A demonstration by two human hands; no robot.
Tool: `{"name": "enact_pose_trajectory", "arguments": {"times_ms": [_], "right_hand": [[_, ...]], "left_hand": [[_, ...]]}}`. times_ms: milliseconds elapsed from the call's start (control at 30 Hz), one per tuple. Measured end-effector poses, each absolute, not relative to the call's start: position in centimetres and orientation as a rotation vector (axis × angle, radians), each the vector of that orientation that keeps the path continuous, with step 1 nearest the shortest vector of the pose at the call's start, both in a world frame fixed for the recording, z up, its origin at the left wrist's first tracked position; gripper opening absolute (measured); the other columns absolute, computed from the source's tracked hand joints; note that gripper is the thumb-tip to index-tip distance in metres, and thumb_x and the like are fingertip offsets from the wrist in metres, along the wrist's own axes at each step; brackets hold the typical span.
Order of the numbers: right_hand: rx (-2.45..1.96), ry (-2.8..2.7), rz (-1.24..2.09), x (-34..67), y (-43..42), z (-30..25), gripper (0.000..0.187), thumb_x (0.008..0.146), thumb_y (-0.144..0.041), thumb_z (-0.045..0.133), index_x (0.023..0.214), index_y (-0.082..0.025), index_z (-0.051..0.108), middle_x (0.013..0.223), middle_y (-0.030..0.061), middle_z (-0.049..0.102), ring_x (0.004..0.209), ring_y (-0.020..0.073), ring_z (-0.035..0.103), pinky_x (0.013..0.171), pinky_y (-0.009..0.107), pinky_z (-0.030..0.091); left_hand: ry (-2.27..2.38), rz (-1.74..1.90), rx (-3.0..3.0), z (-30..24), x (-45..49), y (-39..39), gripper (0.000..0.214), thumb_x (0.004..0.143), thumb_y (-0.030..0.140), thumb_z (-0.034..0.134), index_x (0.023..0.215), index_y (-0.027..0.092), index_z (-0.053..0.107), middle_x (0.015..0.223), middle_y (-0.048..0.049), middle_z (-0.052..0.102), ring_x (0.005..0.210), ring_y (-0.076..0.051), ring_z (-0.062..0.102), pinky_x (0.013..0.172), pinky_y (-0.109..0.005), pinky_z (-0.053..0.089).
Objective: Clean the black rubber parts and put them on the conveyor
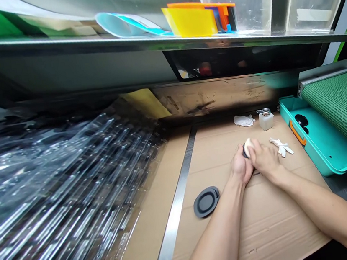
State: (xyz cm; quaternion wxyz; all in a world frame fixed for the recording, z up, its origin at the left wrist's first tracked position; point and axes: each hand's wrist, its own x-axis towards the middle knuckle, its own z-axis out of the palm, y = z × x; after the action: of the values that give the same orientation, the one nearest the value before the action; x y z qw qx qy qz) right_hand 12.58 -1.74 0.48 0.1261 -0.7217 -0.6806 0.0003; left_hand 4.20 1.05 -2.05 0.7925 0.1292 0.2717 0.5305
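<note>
My left hand (241,166) grips a dark round part (244,152) upright on its edge, just above the cardboard sheet (267,224). My right hand (264,157) presses a white cloth (248,147) against that part, and the two hands touch. Much of the part is hidden by the cloth and my fingers. Left of my hands lies a black oval rubber-rimmed disc (206,202). A crumpled white wipe (243,120) and a small pump dispenser bottle (266,119) stand beyond them, with a white glove (281,146) to the right.
A teal tray (321,145) with an orange handle and black discs sits right of the cardboard, beside a green ribbed mat (341,105). A long metal strip (173,218) runs along the cardboard. Stacked clear plastic sheets (56,182) fill the left. An overhead shelf (150,40) holds coloured plastic pieces.
</note>
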Motion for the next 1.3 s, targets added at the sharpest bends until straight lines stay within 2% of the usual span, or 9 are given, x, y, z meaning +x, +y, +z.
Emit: {"name": "enact_pose_trajectory", "arguments": {"times_ms": [167,267,467,633,767,967,1100,1300], "right_hand": [[-2.092,-2.001,0.051,12.6,-1.8,0.6,0.042,0.105,-0.048,0.033,0.137,-0.026,0.049,0.100,0.0092,0.075,0.082,0.0228,0.071,0.074,0.030,0.046],[-2.131,-1.955,0.015,13.1,-1.6,0.5,0.043,0.106,-0.048,0.029,0.138,-0.028,0.049,0.102,0.0093,0.074,0.083,0.0225,0.071,0.075,0.030,0.046],[-1.996,-2.074,-0.066,13.5,-1.5,0.2,0.049,0.106,-0.049,0.025,0.143,-0.026,0.048,0.111,0.0120,0.073,0.086,0.0219,0.071,0.071,0.027,0.045],[-1.995,-1.973,-0.083,14.6,-0.3,0.8,0.047,0.107,-0.048,0.025,0.140,-0.029,0.052,0.109,0.0084,0.074,0.089,0.0223,0.071,0.073,0.027,0.045],[-2.033,-1.970,-0.066,14.8,-1.1,0.7,0.046,0.107,-0.048,0.026,0.135,-0.028,0.057,0.102,0.0080,0.075,0.086,0.0224,0.070,0.074,0.027,0.044],[-1.971,-2.076,-0.041,13.9,-2.0,0.2,0.049,0.106,-0.051,0.025,0.141,-0.030,0.052,0.106,0.0080,0.075,0.084,0.0218,0.070,0.070,0.027,0.044],[-2.074,-1.944,-0.074,13.6,-1.2,0.0,0.048,0.106,-0.049,0.025,0.139,-0.028,0.053,0.103,0.0088,0.074,0.086,0.0215,0.070,0.070,0.026,0.043],[-2.040,-1.960,-0.015,14.6,-0.8,0.3,0.047,0.106,-0.050,0.028,0.140,-0.027,0.051,0.110,0.0088,0.074,0.088,0.0229,0.070,0.071,0.028,0.044]], "left_hand": [[0.571,1.164,0.260,-1.9,4.1,0.9,0.040,0.105,0.036,0.035,0.116,0.015,0.067,0.121,-0.0133,0.072,0.117,-0.023,0.067,0.105,-0.041,0.052],[0.561,1.163,0.269,-1.9,4.1,0.9,0.040,0.105,0.035,0.035,0.118,0.014,0.067,0.122,-0.0149,0.072,0.117,-0.024,0.067,0.105,-0.041,0.052],[0.571,1.122,0.307,-1.9,4.0,0.7,0.042,0.104,0.036,0.038,0.117,0.012,0.070,0.117,-0.0161,0.073,0.116,-0.026,0.067,0.106,-0.041,0.052],[0.625,1.163,0.381,-2.4,4.4,0.6,0.034,0.103,0.030,0.043,0.110,0.012,0.071,0.108,-0.0137,0.076,0.112,-0.025,0.069,0.104,-0.042,0.053],[0.631,1.186,0.353,-2.4,4.3,0.9,0.037,0.104,0.030,0.040,0.109,0.010,0.070,0.106,-0.0141,0.077,0.112,-0.024,0.070,0.106,-0.041,0.052],[0.599,1.158,0.287,-1.7,3.7,1.0,0.045,0.105,0.036,0.033,0.111,0.009,0.069,0.119,-0.0171,0.073,0.119,-0.024,0.066,0.108,-0.040,0.050],[0.620,1.205,0.282,-1.6,3.8,0.8,0.043,0.106,0.033,0.033,0.112,0.011,0.068,0.114,-0.0149,0.074,0.118,-0.023,0.066,0.106,-0.040,0.052],[0.619,1.201,0.291,-1.5,3.8,0.8,0.039,0.105,0.033,0.035,0.111,0.010,0.066,0.117,-0.0168,0.072,0.111,-0.023,0.069,0.098,-0.037,0.055]]}}
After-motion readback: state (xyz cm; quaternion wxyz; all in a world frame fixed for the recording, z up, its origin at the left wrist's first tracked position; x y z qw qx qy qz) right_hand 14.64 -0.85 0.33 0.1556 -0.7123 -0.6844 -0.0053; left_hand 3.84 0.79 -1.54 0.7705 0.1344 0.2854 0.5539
